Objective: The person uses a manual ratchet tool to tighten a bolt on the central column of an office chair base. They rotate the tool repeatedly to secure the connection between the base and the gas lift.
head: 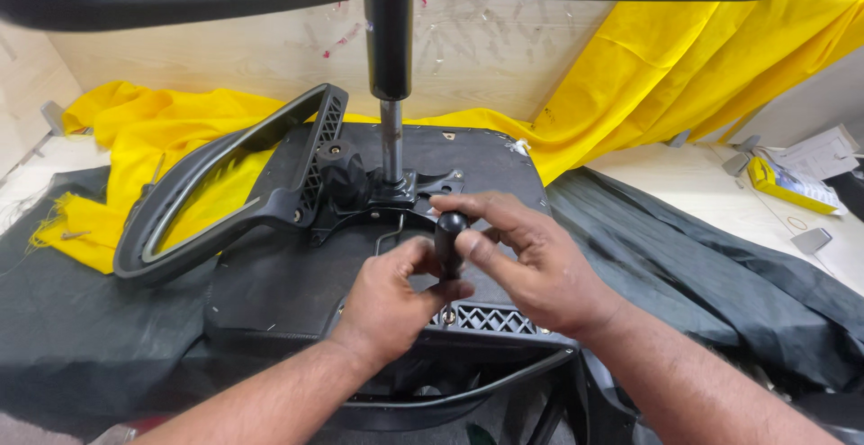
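- Black-handled screwdriver (450, 245): upright over the near edge of the upturned chair seat underside (270, 292), tip at a screw (448, 315) by the near armrest bracket (490, 321).
- Right hand (531, 260): fingers clamped around the handle top.
- Left hand (396, 296): fingers closed on the lower handle and shaft.
- Far left: second black armrest (225, 184), fitted.
- Centre, far: gas lift column (390, 94).
- Beneath and beyond: black fabric (72, 337), yellow cloth (666, 58).
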